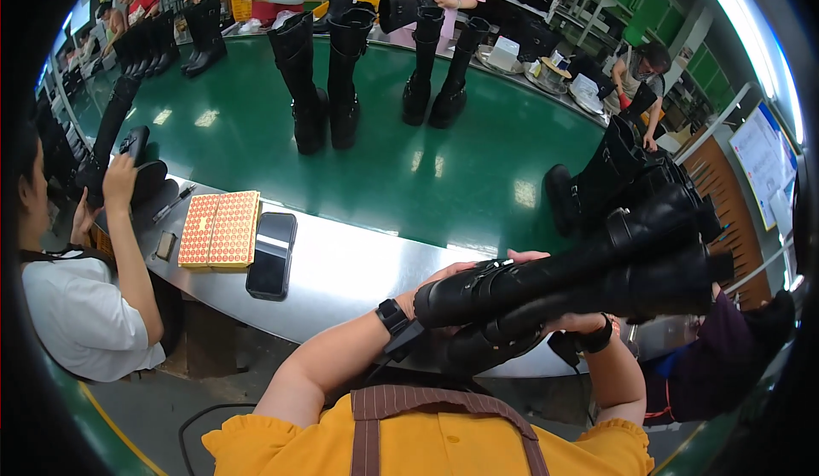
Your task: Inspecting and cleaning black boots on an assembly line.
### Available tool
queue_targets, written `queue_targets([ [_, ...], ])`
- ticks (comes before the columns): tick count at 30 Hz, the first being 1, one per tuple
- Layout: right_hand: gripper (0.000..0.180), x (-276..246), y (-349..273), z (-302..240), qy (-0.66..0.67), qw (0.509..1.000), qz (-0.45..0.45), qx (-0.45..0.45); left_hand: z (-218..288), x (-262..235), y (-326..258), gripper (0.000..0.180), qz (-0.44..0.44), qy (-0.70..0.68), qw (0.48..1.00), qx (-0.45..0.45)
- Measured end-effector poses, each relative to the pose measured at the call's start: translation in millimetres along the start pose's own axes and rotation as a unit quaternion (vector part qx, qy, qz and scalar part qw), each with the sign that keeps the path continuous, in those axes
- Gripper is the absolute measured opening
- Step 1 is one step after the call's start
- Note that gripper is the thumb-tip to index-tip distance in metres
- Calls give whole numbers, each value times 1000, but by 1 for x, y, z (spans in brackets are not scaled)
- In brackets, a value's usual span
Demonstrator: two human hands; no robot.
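A pair of tall black boots with buckled straps lies across in front of me, toes to the left and shafts to the right. My left hand grips the foot end of the upper boot, its fingers partly hidden behind it. From below, my right hand is closed around the lower boot, and most of its fingers are covered. Just beyond the held pair, more black boots stand on the right side of the green table. A dark watch is on my left wrist.
Along the metal table edge lie a black phone, a sheet pack of round red stickers and a pen. Tall boots stand on the green tabletop. A co-worker in white handles a boot at left; others work across the table.
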State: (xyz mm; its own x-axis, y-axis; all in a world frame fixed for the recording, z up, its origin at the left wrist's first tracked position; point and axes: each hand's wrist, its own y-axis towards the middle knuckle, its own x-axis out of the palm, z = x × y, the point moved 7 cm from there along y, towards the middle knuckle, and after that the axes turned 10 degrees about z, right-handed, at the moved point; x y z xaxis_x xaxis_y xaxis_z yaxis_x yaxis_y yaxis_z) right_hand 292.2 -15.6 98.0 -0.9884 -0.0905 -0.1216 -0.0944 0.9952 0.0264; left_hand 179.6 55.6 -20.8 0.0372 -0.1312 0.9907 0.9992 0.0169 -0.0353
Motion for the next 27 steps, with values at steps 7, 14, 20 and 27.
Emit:
queue_targets([
  [7,44,-34,45,7,73,965,251,17,43,-47,-12,46,261,38,949,174],
  [14,69,-192,207,33,-121,843,519,75,69,-75,-37,34,396,99,873,267],
  [20,101,-274,324,51,-405,730,546,68,63,-68,-34,28,409,127,868,251],
  [27,85,-239,345,186,-557,687,430,184,61,-66,-36,23,423,135,862,243],
])
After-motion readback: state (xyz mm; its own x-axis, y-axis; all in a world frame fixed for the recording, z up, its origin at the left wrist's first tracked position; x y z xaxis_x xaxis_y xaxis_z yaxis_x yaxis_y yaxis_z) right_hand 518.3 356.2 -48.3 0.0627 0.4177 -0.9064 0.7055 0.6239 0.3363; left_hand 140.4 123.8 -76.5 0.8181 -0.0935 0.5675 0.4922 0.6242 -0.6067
